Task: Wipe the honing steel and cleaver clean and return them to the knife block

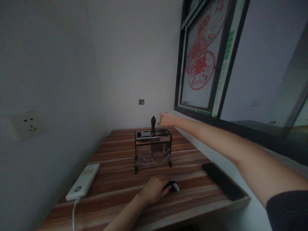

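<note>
On the wooden table stands a small clear-sided box with a black frame, a shiny metal top and short black feet. A black handle rises upright from its top. My right hand is stretched out just right of the handle, above the box's far right corner, fingers curled; what they hold, if anything, is hidden. Low in front of the box, my left hand rests at the tabletop with its fingers closed on a small black item with a white part. Its exact kind does not show.
A white power bank with a white cable lies at the table's left edge. By the right edge is a black phone. Walls close in the table left and behind; a dark-framed window with red stickers is at the right.
</note>
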A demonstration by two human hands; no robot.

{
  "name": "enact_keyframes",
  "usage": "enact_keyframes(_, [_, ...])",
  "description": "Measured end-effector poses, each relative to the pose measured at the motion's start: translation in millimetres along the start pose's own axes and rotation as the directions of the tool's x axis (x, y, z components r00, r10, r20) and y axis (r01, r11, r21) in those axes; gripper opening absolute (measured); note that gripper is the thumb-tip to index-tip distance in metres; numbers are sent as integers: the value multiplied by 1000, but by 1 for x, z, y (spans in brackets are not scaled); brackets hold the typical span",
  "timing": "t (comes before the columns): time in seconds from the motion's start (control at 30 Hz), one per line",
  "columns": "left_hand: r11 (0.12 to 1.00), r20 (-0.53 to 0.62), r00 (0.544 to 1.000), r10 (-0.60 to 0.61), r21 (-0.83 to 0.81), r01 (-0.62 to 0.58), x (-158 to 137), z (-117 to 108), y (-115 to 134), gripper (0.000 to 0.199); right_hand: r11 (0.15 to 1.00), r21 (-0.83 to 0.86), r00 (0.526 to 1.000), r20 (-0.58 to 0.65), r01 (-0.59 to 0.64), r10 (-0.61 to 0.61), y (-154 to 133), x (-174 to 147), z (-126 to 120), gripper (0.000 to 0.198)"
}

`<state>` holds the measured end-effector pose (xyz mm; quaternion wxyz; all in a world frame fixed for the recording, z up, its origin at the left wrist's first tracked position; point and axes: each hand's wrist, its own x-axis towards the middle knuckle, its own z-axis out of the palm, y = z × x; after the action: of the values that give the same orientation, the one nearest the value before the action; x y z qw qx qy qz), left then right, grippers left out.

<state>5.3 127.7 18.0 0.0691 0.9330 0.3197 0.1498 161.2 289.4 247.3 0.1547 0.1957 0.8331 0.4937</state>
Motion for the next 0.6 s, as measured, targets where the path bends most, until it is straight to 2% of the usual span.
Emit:
enact_keyframes(0.3, [1000, -5, 1000, 1, 3, -1, 0, 0, 0, 20, 1000, 8, 998, -55, 12, -11, -13, 3, 11, 19])
enact_keyframes(0.6, [1000, 12, 1000, 2, -3, -2, 0, -4, 4, 19, 1000, -5, 991, -128, -30, 29, -14, 0, 15, 19])
